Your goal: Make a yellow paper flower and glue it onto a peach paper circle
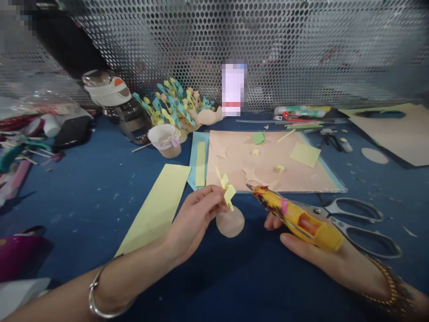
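Observation:
Between the thumb and fingers of my left hand [197, 214], a small folded yellow paper piece [229, 193] is pinched upright. Just below it lies a pale round paper disc [231, 222] on the blue table. My right hand [321, 259] is closed around a yellow glue gun [295, 217], partly hidden beneath it; the gun has a pink band and a dark, stained nozzle pointing left toward the paper piece. The nozzle and the paper are apart. A pair of scissors [355, 223] with grey handles lies beside my right hand, its blades partly covered by the gun.
A peach paper sheet [234, 152] carries several paper scraps. A long yellow paper strip [157, 201] lies left. Behind stand a paper cup [166, 141], a bunch of paper flowers [177, 105] and a dark bottle [125, 114]. Pliers [20, 152] lie far left.

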Demonstrator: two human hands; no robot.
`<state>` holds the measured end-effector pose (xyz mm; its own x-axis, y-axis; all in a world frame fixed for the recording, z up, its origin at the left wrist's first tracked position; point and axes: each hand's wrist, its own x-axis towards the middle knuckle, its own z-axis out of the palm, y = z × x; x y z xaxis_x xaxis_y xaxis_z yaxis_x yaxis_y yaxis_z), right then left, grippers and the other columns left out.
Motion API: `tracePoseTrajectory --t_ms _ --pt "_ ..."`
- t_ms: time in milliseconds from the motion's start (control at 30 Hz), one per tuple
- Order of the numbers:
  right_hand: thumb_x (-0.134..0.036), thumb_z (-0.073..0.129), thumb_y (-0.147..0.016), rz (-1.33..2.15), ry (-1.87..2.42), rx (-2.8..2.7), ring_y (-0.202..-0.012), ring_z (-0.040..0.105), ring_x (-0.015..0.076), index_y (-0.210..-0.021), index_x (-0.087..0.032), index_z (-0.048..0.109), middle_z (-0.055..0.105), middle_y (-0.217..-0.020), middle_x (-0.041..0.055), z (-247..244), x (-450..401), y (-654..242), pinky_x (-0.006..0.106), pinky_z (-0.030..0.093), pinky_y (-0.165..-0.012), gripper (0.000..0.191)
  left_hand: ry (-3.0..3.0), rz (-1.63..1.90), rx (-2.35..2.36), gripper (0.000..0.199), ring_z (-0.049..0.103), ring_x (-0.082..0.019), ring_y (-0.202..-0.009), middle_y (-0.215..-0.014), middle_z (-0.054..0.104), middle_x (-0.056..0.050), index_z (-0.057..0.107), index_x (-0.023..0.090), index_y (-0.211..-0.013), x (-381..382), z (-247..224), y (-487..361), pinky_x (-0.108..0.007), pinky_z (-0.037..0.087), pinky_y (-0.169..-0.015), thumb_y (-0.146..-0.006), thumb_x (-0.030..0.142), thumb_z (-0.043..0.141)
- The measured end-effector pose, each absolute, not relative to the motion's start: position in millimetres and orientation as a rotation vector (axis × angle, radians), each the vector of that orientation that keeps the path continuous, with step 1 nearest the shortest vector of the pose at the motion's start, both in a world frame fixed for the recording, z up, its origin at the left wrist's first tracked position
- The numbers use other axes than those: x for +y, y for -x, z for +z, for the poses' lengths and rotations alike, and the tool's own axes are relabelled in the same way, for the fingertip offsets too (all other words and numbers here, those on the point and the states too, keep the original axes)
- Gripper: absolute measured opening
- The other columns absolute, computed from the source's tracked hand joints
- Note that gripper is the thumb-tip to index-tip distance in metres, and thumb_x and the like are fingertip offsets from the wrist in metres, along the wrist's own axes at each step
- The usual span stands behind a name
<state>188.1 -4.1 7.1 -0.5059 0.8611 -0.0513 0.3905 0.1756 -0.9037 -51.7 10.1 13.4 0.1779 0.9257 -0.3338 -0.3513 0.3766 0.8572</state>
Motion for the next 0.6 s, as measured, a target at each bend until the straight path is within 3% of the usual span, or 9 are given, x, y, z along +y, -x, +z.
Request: tracePoseTrajectory --t_ms 100,267,400,600 --pt "-0.029 0.057 -0.084 1.144 1.166 -2.035 -0.096 0.065 0.019 -0.108 -0.031 0.054 0.066 -0.099 -0.0003 5.4 -9.9 -191.1 0.025 0.059 -0.071 0.024 -0.624 0.98 0.997 0.025 0.048 -0.011 -0.072 -0.072 0.051 -0.002 0.056 0.014 -0.062 10.8 15.1 46.5 -0.025 0.042 -0.075 -0.085 0.022 0.053" --pt "-0.029 0.061 -0.078 0.549 1.184 -2.178 -0.095 0.066 0.0212 -0.111 -0.027 0.055 0.068 -0.097 0.0025 -6.2 -24.5 -199.9 0.03 0.054 -0.086 0.034 -0.492 0.933 1.052 0.025 0.049 -0.01 -0.058 -0.059 0.048 0.001 0.057 0.015 -0.065 15.3 12.7 44.4 -0.021 0.042 -0.06 -0.081 0.032 0.062" --pt "-0.03 0.058 -0.078 0.225 1.087 -2.265 -0.093 0.066 0.0242 -0.123 -0.021 0.047 0.068 -0.094 0.0083 -6.1 -28.7 -197.8 0.031 0.056 -0.085 0.048 -0.411 0.95 1.044 0.024 0.049 -0.007 -0.055 -0.061 0.049 0.001 0.059 0.014 -0.067 17.6 9.0 47.6 -0.02 0.043 -0.059 -0.078 0.033 0.067" --pt "-0.033 0.059 -0.077 0.181 1.05 -2.292 -0.093 0.065 0.0258 -0.129 -0.021 0.041 0.065 -0.092 0.0086 -10.2 -32.3 -192.4 0.033 0.056 -0.085 0.056 -0.456 0.914 1.032 0.026 0.05 -0.007 -0.056 -0.062 0.048 0.002 0.059 0.014 -0.065 16.4 7.4 48.2 -0.02 0.043 -0.059 -0.078 0.035 0.067"
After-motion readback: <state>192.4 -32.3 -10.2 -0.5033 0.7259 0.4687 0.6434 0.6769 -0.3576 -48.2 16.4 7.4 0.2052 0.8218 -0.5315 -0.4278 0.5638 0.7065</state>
